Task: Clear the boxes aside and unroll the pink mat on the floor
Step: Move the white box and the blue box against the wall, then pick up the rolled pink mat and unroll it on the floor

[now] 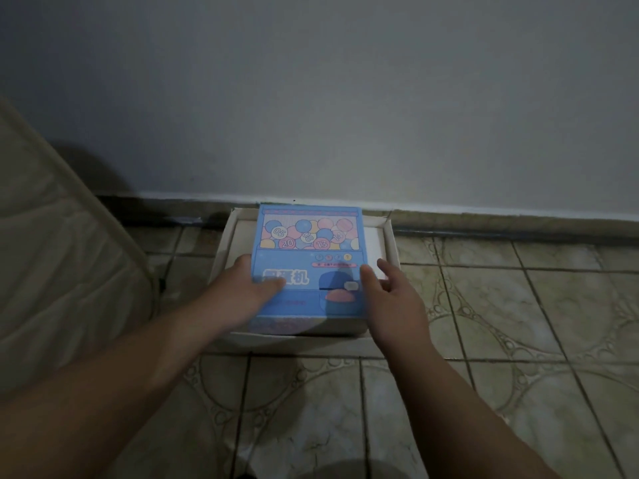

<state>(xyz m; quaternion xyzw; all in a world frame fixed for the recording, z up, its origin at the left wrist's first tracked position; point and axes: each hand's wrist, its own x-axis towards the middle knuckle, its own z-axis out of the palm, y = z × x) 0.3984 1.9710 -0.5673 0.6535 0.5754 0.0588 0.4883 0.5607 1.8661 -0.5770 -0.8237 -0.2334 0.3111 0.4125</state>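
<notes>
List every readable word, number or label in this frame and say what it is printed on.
"05", "20", "08", "13", "14": on printed balls on the blue box lid.
"机": last of three large white characters on the lid; the first two are partly covered by the left hand and blurred.
Small pink label and round symbols below the balls: too small to read.

Your left hand [250, 283] lies flat with fingers straight; your right hand [389, 288] is spread, both forearms reaching forward.
</notes>
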